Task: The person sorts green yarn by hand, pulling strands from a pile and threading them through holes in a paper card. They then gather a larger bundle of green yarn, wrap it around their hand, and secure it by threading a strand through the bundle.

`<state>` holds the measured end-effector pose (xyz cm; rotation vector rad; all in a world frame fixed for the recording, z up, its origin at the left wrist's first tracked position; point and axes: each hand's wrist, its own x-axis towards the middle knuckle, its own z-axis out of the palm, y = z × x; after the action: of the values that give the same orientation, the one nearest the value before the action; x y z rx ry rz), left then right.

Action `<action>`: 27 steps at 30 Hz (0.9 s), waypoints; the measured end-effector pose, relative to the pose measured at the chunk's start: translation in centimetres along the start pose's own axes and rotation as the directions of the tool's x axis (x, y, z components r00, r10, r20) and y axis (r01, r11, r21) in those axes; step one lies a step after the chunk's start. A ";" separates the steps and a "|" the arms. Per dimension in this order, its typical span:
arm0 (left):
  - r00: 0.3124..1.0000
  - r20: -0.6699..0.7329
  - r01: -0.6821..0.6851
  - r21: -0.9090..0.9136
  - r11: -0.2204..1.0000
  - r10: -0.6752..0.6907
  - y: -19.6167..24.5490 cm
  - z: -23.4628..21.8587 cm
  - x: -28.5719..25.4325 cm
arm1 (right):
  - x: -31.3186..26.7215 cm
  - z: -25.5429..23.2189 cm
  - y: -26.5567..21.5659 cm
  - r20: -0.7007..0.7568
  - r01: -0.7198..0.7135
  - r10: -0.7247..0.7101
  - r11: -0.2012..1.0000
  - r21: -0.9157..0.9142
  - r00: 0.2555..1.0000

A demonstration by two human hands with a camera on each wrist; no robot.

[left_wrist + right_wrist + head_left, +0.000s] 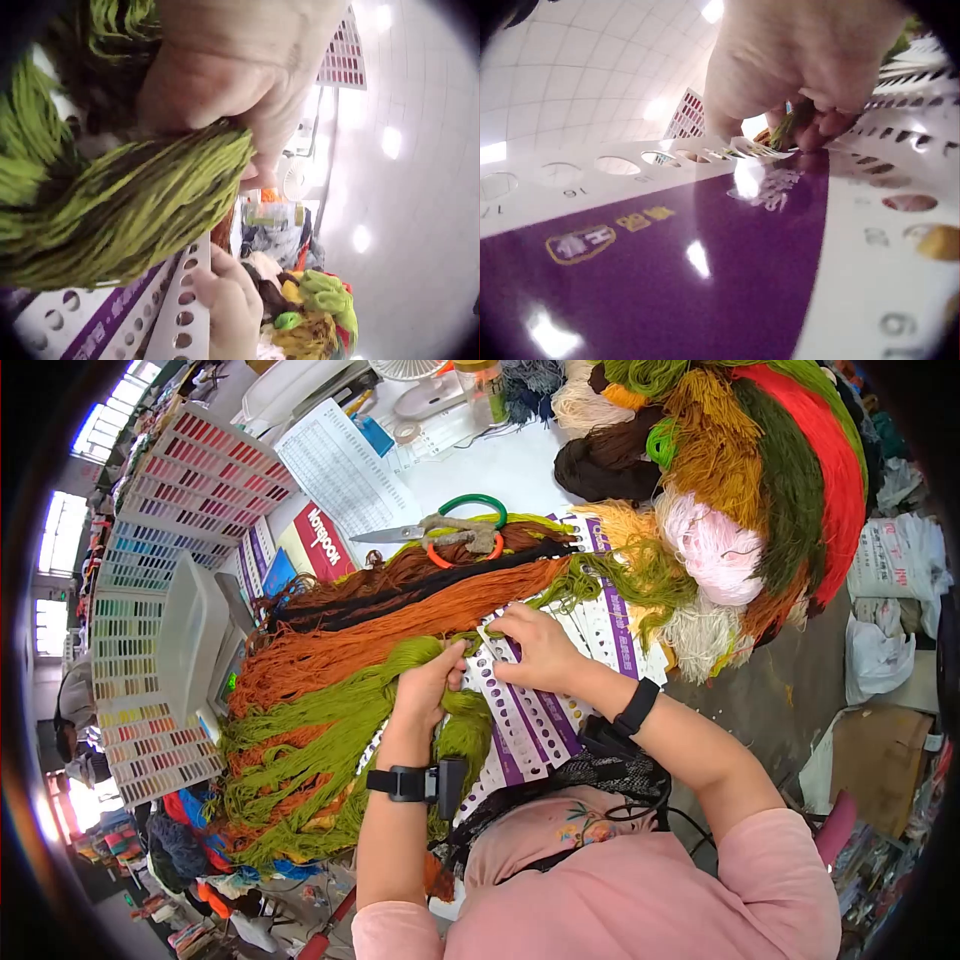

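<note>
My left hand (428, 685) grips a thick bundle of olive-green yarn (412, 658), which hangs over both sides of the fist. The bundle crosses close beneath the palm in the left wrist view. Just to the right, my right hand (540, 650) pinches the edge of a white and purple punched card (184, 322), thumb on its row of holes. Green strands (799, 124) show at the fingers in the right wrist view. More purple-striped punched cards (515, 760) fan out under both hands. Orange yarn (330, 645) lies spread left of them.
Scissors (400, 533) with green and orange handles lie on the brown yarn beyond the hands. Large yarn hanks (710, 545) pile up at the right. A notebook (318, 543), printed sheet (340, 465) and colour-sample boards (130, 615) stand to the left and back.
</note>
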<state>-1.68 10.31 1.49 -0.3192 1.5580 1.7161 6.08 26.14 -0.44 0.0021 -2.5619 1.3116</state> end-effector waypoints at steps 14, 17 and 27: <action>0.992 0.031 0.090 0.514 0.853 -0.124 0.8 3.4 -0.6 | 0.5 0.7 1.6 -0.114 -0.082 0.100 0.985 0.150 0.988; 0.995 -0.084 0.073 0.229 0.971 -0.055 2.5 0.2 -2.4 | 0.5 1.0 -0.5 -0.021 -0.161 0.160 0.983 -0.084 0.987; 0.951 -0.258 -0.258 -0.360 0.896 0.170 11.5 -22.4 -11.5 | 1.0 1.4 -1.1 -0.005 -0.205 0.211 0.943 -0.263 0.977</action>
<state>-8.77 -14.08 12.49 -0.5722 1.4341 2.2371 4.95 24.47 -0.17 -0.3143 -2.7981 1.0294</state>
